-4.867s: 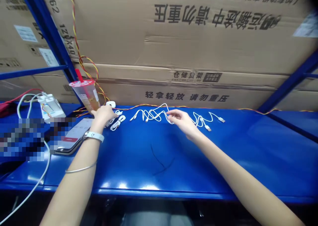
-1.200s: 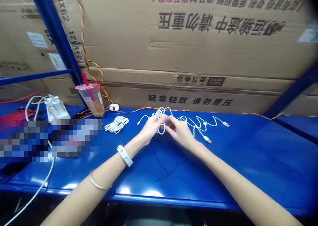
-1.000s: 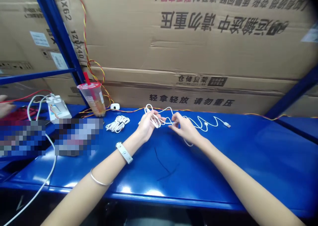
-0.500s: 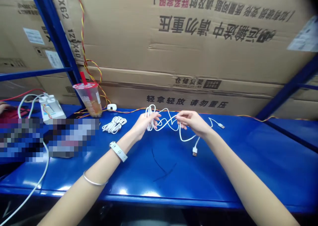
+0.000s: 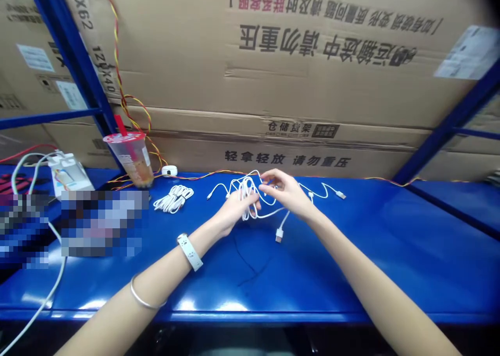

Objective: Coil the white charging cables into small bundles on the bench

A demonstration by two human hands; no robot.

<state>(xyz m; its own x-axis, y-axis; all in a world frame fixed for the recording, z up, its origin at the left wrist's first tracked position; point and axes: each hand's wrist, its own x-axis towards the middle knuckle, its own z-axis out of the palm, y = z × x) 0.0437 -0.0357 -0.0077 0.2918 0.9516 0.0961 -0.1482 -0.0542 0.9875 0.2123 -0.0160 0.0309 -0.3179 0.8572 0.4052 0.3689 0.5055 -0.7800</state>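
Note:
My left hand [image 5: 236,210] grips several loops of a white USB cable [image 5: 247,199] just above the blue steel shelf [image 5: 363,262]. My right hand [image 5: 285,192] is right beside it, its fingertips at the top of the loops, touching the strands. Whether those fingers pinch a strand is hidden. A white USB plug [image 5: 278,234] dangles below the loops, and a second plug [image 5: 341,195] lies at the cable's far right end. To the left of my hands rests a coiled white cable bundle [image 5: 173,198].
Behind the shelf stand large cardboard cartons [image 5: 312,85] with a twisted red-and-yellow wire [image 5: 117,80] hanging down. A plastic drink cup [image 5: 130,155] and a small white plug-like object [image 5: 169,171] stand at the back. A white charger [image 5: 68,173] and pixelated patches lie at the left.
My hands have come closer together, and more of the cable now sits in loops in my left hand. The dangling plug has shifted left, and the view has shifted slightly.

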